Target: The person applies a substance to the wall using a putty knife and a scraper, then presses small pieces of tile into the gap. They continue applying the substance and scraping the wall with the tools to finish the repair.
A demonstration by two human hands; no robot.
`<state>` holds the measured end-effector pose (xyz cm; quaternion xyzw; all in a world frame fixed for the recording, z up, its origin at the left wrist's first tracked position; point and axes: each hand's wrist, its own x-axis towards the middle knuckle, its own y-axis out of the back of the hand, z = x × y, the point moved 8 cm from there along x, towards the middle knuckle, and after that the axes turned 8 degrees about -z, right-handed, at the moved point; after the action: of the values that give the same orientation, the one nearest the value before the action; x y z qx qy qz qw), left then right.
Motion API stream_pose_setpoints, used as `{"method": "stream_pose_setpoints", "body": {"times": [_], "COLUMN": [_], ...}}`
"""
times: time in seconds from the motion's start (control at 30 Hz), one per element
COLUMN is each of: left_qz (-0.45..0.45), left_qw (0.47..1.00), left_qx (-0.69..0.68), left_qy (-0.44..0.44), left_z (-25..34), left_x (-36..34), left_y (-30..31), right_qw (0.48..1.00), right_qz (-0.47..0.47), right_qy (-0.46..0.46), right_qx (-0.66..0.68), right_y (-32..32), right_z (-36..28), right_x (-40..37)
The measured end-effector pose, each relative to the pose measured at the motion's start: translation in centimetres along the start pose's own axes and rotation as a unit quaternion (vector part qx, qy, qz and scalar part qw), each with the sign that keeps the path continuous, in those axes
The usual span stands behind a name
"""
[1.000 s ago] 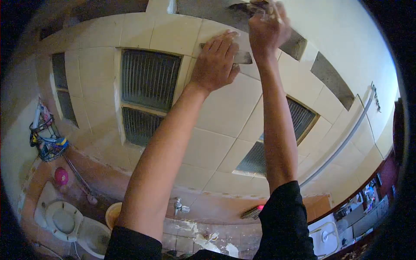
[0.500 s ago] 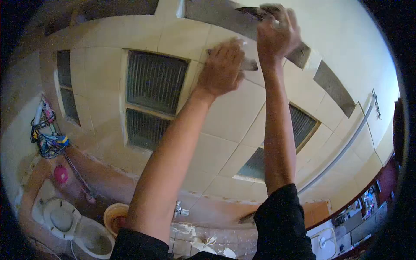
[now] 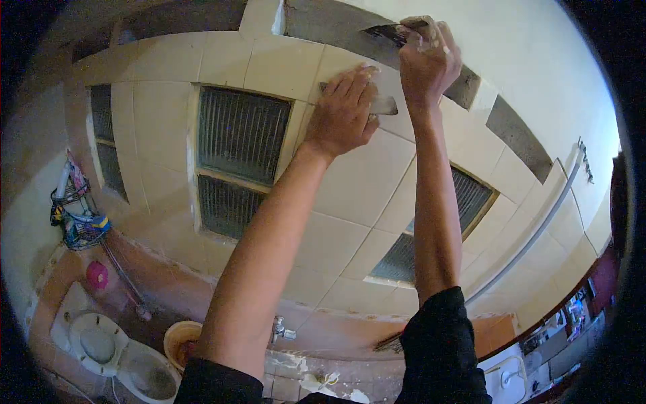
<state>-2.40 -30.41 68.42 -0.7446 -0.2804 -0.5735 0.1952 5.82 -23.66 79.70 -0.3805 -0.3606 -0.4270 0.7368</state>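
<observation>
High on the tiled wall, my right hand [image 3: 431, 64] is closed around a putty knife. Its dark blade [image 3: 385, 31] points left and lies over a bare grey cement strip [image 3: 323, 20]; whether it touches cannot be told. Lower and to the left, my left hand [image 3: 343, 111] is in front of the cream tiles [image 3: 282, 67], fingers bent over a flat grey blade-like piece [image 3: 385, 106]. That piece sticks out to the right of the hand, and a dark corner shows on the left. Most of it is hidden by my fingers. Pale smears mark both hands.
Ribbed glass windows [image 3: 242, 131] are set in the wall. A grey pipe [image 3: 531, 239] runs down the right side. Below are a toilet [image 3: 94, 343], a bucket [image 3: 176, 333], a tap [image 3: 282, 330] and a sink [image 3: 506, 377]. A wire corner rack [image 3: 81, 229] hangs left.
The view has shifted slightly, so the wall sits a little lower. My right hand, blurred before, is sharper and slightly lower. Both hands keep their hold.
</observation>
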Motion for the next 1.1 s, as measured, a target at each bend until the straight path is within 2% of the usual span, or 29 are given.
{"method": "stream_pose_setpoints", "body": {"times": [0.13,0.23,0.37,0.43,0.53,0.57,0.67,0.7,0.73,0.8,0.9,1.03,1.1], "left_qz": [0.003,0.004,0.0,0.005,-0.003,-0.004,-0.008,-0.013,-0.01,-0.008,-0.007,-0.01,-0.02], "left_qw": [1.0,1.0,1.0,1.0,1.0,1.0,1.0,0.999,0.999,0.998,0.999,0.999,0.999], "left_qx": [-0.008,0.009,-0.013,0.009,-0.009,-0.013,-0.023,-0.028,-0.033,-0.055,-0.019,-0.034,-0.018], "left_qy": [0.004,0.008,0.009,0.001,0.023,0.011,0.012,0.028,0.026,0.021,0.025,0.013,0.032], "left_z": [0.4,-0.3,0.1,-0.2,-0.2,-0.2,-0.2,-0.3,-0.1,-0.3,-0.1,0.0,-0.2], "left_x": [-0.2,0.0,-0.2,0.0,-0.3,-0.1,0.0,-0.1,0.0,0.3,0.1,0.3,0.1], "left_y": [-0.1,0.0,-0.3,0.0,-0.3,-0.1,0.0,-0.2,-0.2,0.1,0.2,0.2,0.0], "right_qw": [1.0,0.999,0.999,1.0,0.997,0.998,0.996,0.996,0.995,0.993,0.996,0.988,0.992], "right_qz": [-0.003,0.033,0.003,0.013,-0.015,0.018,0.007,-0.03,-0.011,-0.066,-0.022,-0.026,-0.041], "right_qy": [-0.014,0.005,-0.01,-0.01,-0.072,-0.051,-0.058,-0.081,-0.098,-0.098,-0.081,-0.14,-0.116], "right_qx": [0.0,-0.009,-0.053,0.019,-0.004,0.016,0.074,0.009,-0.015,0.01,-0.003,0.06,0.033], "right_y": [0.2,0.5,0.1,0.7,-0.3,0.8,2.1,0.7,0.7,1.2,4.6,2.6,3.7], "right_z": [0.4,-0.2,0.8,0.4,2.9,3.0,4.1,6.0,5.7,6.0,4.6,8.3,7.8], "right_x": [-0.7,0.3,-0.2,-0.5,-0.4,0.0,-0.4,-1.6,-2.1,-1.7,-0.5,-2.5,-1.0]}}
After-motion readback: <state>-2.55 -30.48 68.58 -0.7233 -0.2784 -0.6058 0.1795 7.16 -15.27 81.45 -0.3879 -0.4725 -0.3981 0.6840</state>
